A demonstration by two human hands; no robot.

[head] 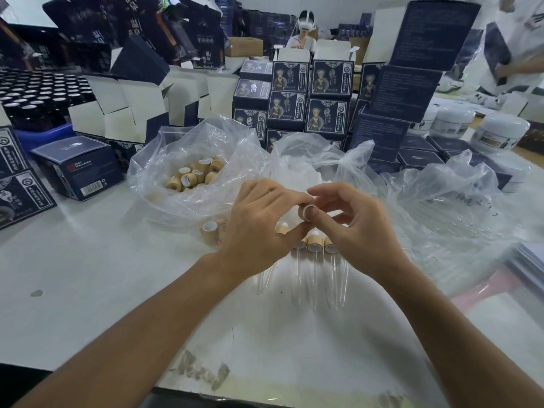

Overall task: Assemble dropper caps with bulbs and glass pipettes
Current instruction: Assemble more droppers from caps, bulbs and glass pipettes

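Cap [304,212] pinched by both hands' grip, L [259,219] & R [353,222], over white table [88,275].

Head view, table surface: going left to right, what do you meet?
Dark blue carton → bag of bamboo caps → left hand → cap held between the hands → right hand → white jars.

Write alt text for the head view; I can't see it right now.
Both hands, left hand and right hand, hold one bamboo cap together above the table. Finished droppers lie in a row just below them, and a clear bag of loose caps sits open to the left.
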